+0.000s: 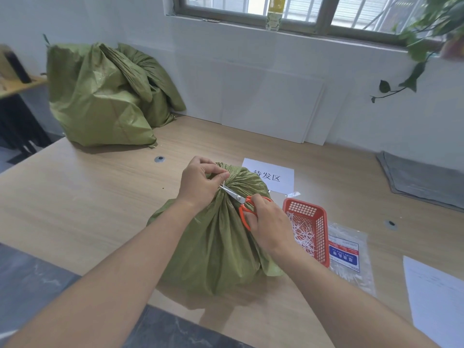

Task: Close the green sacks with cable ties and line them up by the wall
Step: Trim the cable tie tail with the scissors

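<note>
A green sack (213, 244) stands on the wooden table (88, 197) right in front of me, its neck gathered at the top. My left hand (200, 182) pinches the white cable tie (224, 184) tail at the neck. My right hand (266, 222) grips orange-handled scissors (241, 202), whose blades point left and touch the tie tail. Two more green sacks (100, 96) stand at the table's far left against the wall.
A red basket (321, 237) holding white tie pieces sits right of the sack, with a clear bag of cable ties (349, 252) beside it. A printed paper sign (273, 177) lies behind. White boards (276, 104) lean on the wall. A sheet of paper (437, 297) lies at the right edge.
</note>
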